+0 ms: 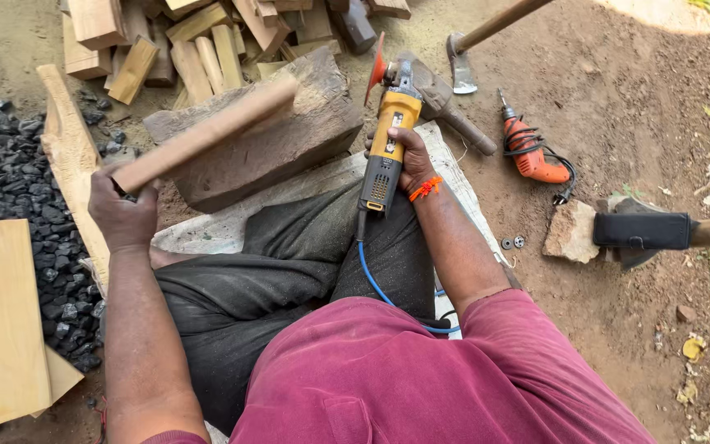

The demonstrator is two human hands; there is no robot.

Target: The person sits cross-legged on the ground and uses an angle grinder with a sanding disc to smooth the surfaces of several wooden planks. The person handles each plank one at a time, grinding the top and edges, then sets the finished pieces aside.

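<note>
Left hand (122,215): fist closed round wooden piece (207,133), propped on block (277,136).
Right hand (414,160): wrapped round angle grinder (388,136), disc beyond the knuckles.
Tip: I'd hold the wood firm against the block.

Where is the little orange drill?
In the head view, the orange drill lies on the dirt at the upper right, beyond the right hand holding the yellow grinder, between an axe head and a flat stone.

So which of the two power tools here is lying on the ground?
The orange drill, lying on the dirt with its black cord beside it. The other, the yellow angle grinder, is off the ground, gripped in the right hand.
</note>
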